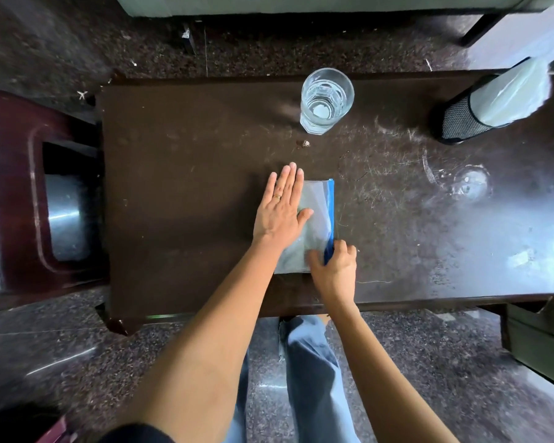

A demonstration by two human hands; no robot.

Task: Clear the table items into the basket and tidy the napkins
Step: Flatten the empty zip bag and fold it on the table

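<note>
We look straight down on a dark brown surface (179, 193), scratched and dusty, with a speckled stone floor (77, 346) around it. Near its middle lies a folded pale grey napkin (314, 231) with a blue edge (331, 203) along its right side. Our left hand (280, 209) lies flat and open on the left part of the napkin, fingers stretched away from us and close together, thumb spread onto the cloth; a ring (277, 196) sits on one finger. Our right hand (335, 266) rests at the napkin's near right corner, fingers curled over the blue edge and thumb on the cloth, pinching that corner.

Beyond the napkin, well apart from it, a clear glass (325, 102) stands upright near the far edge; whether it holds any liquid we cannot tell. A small crumb (304, 143) lies between glass and napkin. At the far right corner stands a black mesh basket (467, 118) lined with a pale plastic bag (512, 91). A faint ring-shaped water mark (467, 183) shows on the right part of the surface. To the left of the surface stands a dark red stool (16, 199) with a hole in its seat. Blue trousers (311, 378) show between our forearms.
</note>
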